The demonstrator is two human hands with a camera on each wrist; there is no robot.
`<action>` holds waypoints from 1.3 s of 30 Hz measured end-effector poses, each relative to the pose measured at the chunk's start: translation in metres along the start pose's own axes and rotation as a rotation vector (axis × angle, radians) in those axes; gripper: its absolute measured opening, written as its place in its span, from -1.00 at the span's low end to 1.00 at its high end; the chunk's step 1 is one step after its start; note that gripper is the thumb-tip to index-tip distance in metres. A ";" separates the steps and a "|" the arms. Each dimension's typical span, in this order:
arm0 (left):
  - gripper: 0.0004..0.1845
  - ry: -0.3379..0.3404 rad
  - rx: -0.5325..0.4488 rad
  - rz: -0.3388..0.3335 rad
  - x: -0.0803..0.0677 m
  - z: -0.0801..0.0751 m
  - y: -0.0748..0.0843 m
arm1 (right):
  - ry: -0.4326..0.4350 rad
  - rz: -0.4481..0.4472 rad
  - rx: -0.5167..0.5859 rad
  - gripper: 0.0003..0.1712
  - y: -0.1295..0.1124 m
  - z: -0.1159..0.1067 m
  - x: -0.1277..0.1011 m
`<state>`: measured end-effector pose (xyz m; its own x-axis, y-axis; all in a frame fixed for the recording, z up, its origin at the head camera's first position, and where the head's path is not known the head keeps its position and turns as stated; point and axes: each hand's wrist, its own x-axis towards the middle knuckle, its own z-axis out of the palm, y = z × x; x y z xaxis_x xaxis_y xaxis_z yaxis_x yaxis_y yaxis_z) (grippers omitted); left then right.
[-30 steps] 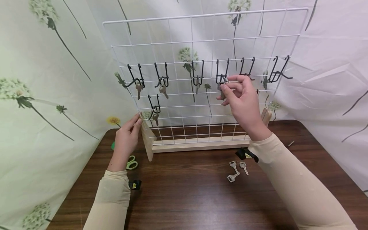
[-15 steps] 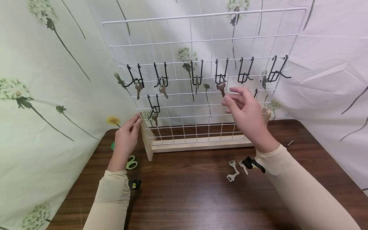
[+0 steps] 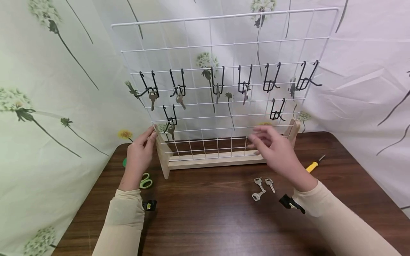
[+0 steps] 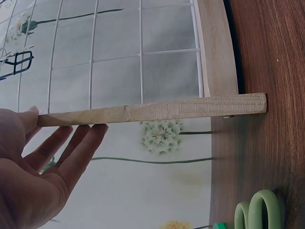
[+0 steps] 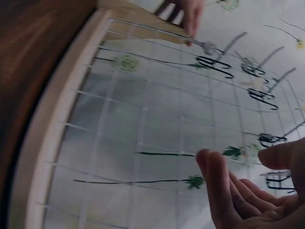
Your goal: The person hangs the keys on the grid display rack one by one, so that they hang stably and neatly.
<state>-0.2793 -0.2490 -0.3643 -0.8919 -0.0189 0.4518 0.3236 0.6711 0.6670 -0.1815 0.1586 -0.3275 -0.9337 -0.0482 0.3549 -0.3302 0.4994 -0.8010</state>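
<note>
My left hand [image 3: 138, 156] pinches the wooden side support [image 4: 162, 109] of a white wire grid rack [image 3: 209, 17], thumb on one face and fingers on the other. My right hand [image 3: 278, 151] hovers before the lower right of the grid with loosely bent fingers, holding nothing. A key [image 3: 245, 96] hangs from the fourth black hook in the upper row. Other keys hang further left, and one key [image 3: 171, 132] is on the lower left hook. On the table below the right hand lie three loose keys, among them a silver key [image 3: 269, 185].
A bare hook [image 3: 277, 113] hangs at lower right, with two more bare hooks at the upper right. Green-handled scissors [image 3: 146, 182] lie beside the left forearm. A yellow-handled screwdriver [image 3: 312, 167] rests right of the rack on the dark wooden table [image 3: 205, 220].
My right hand has let go of the key, now hanging on the fourth hook, and has moved down and slightly right. My left hand keeps its hold on the support.
</note>
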 end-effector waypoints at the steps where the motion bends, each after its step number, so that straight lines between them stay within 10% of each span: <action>1: -0.49 0.000 0.001 0.003 0.000 0.000 0.000 | -0.027 0.014 -0.010 -0.55 0.006 0.003 -0.003; 23: -0.48 0.005 0.010 -0.017 0.000 0.001 0.000 | -0.377 0.429 -0.221 -0.51 0.082 0.007 -0.026; 39: -0.48 0.011 0.013 -0.014 0.000 0.001 0.001 | -0.463 0.407 -0.356 -0.45 0.099 0.025 -0.018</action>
<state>-0.2797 -0.2477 -0.3644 -0.8928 -0.0371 0.4490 0.3065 0.6804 0.6657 -0.2006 0.1879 -0.4255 -0.9622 -0.1212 -0.2439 0.0487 0.8044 -0.5921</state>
